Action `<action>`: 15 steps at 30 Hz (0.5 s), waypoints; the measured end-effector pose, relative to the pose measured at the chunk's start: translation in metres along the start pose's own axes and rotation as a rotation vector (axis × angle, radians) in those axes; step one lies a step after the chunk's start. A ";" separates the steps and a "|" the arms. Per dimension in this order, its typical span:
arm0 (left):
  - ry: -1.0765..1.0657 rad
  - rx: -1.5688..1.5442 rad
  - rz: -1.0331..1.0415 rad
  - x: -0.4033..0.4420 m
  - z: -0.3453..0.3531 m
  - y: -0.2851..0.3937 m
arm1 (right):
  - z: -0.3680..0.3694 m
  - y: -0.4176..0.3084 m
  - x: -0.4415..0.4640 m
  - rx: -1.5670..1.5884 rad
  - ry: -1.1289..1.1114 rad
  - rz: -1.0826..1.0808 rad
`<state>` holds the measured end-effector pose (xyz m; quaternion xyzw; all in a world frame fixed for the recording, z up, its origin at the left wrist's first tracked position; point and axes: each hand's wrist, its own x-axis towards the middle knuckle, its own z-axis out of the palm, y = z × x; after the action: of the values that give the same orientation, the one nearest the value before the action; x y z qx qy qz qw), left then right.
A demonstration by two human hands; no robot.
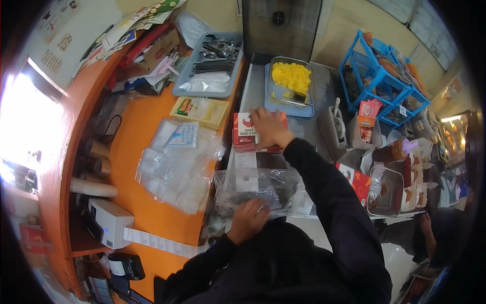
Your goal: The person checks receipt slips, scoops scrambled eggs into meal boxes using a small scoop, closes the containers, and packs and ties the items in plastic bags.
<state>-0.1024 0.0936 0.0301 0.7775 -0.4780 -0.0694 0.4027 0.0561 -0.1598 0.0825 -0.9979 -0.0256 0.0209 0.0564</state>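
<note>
My right hand (271, 127) reaches over a red and white food box (244, 133), its fingers and thumb gripping the top. Part of the box is hidden under the hand. A printed paper receipt (246, 164) hangs below the box and runs down to a clear plastic bag (283, 185). My left hand (249, 219) is at the bag's near edge, close to my body, with its fingers curled on the plastic. The bag lies crumpled on the metal counter, its mouth hard to make out.
Left, an orange table (167, 233) bears clear bags (174, 172), a tray of cutlery (179, 91) and a receipt printer (109, 223). A glass dish of yellow food (291, 76) stands behind the box. Blue racks (377, 76) and a red carton (359, 185) are right. Another person (430, 235) is nearby.
</note>
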 end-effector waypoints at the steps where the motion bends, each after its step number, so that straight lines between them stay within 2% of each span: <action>1: 0.182 0.178 -0.010 -0.008 -0.003 0.004 | 0.000 0.002 0.000 0.004 -0.022 0.020; 3: 0.536 0.538 -0.037 -0.020 -0.014 0.005 | -0.043 -0.011 -0.015 0.017 -0.068 0.062; 6: 0.458 0.468 -0.355 -0.010 -0.041 -0.001 | -0.098 -0.039 -0.061 0.046 0.006 -0.035; 9: 0.437 0.228 -0.406 -0.014 -0.028 -0.037 | -0.135 -0.071 -0.107 0.173 -0.132 -0.197; 10: 0.427 0.013 -0.409 -0.010 -0.031 -0.043 | -0.137 -0.079 -0.116 0.267 -0.237 -0.260; 12: 0.385 -0.173 -0.391 -0.011 -0.033 -0.054 | -0.116 -0.094 -0.132 0.362 -0.329 -0.389; 13: 0.356 -0.145 -0.374 -0.016 -0.032 -0.062 | -0.108 -0.101 -0.135 0.445 -0.458 -0.393; 15: 0.301 -0.087 -0.335 -0.027 -0.028 -0.081 | -0.069 -0.106 -0.141 0.456 -0.509 -0.354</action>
<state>-0.0476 0.1488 -0.0150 0.8294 -0.2734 -0.0392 0.4856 -0.0870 -0.0696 0.1686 -0.9028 -0.2053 0.2632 0.2713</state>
